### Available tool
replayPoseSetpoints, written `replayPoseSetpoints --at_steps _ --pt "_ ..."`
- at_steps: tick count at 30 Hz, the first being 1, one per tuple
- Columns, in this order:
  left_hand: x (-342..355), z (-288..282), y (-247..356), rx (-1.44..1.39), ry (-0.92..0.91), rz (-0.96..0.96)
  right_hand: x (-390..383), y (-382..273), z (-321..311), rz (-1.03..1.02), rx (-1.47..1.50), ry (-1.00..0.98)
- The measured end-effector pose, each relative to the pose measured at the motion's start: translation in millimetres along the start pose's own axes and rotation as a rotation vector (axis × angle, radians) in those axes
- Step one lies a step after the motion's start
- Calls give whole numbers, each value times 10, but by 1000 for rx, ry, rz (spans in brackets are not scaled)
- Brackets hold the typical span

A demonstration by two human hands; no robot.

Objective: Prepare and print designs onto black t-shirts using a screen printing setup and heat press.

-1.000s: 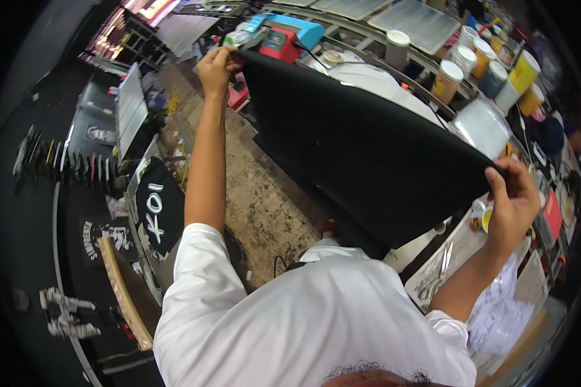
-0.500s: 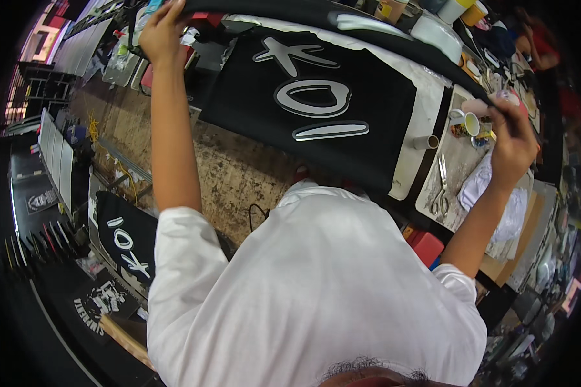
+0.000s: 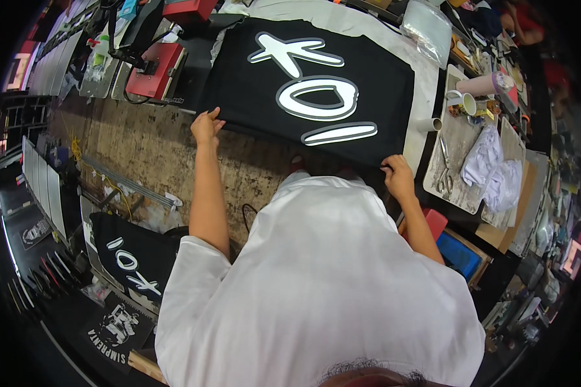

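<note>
A black fabric piece (image 3: 252,90) with large white, grey-outlined printed shapes lies spread over a pale-covered table (image 3: 426,97). At its near left corner, my left hand (image 3: 206,126) is closed on the edge with thumb and fingers. My right hand (image 3: 400,177) pinches the near right corner, its fingers bent inward. The near edge runs between my two hands, just ahead of my body. Any layer underneath is hidden by the cloth.
A red and black press machine (image 3: 153,71) stands left of the cloth. To the right are a cardboard tube (image 3: 428,124), scissors (image 3: 444,169), cups (image 3: 469,105) and white cloths (image 3: 490,169). Another printed black fabric (image 3: 135,255) lies at lower left. A person (image 3: 526,26) is at the far right.
Both hands have come down toward me from the far side. The raised black fabric now lies flat, its print facing up, over where a similar printed piece lay.
</note>
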State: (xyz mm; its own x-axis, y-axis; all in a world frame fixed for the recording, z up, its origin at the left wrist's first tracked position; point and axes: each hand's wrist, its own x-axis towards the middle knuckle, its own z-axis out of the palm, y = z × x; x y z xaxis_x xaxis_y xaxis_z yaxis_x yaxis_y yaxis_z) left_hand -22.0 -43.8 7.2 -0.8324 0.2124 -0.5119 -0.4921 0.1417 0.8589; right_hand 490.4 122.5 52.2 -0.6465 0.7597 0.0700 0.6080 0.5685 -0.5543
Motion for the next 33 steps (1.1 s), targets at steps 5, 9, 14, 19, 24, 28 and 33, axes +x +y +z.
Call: replayPoseSetpoints --at_steps 5,9,14,19,24,28,33 --pt "-220 -104 27 -96 -50 71 66 -151 -240 -26 -81 58" --pt "-244 -129 -102 -16 -19 24 -34 -163 -158 -4 -133 21" --pt "-161 -171 -151 14 -17 134 -179 -47 -11 27 -113 90" --pt "-343 -69 -126 216 74 211 -155 -120 -23 174 -236 39" --pt "-887 583 -232 779 -107 1186 320 -521 136 70 -84 299" --pt "-1225 1122 -535 1154 -461 1166 856 -735 559 -38 -224 60" --pt "-1269 1109 -648 1285 -393 1090 931 -541 687 -73 -246 -79"
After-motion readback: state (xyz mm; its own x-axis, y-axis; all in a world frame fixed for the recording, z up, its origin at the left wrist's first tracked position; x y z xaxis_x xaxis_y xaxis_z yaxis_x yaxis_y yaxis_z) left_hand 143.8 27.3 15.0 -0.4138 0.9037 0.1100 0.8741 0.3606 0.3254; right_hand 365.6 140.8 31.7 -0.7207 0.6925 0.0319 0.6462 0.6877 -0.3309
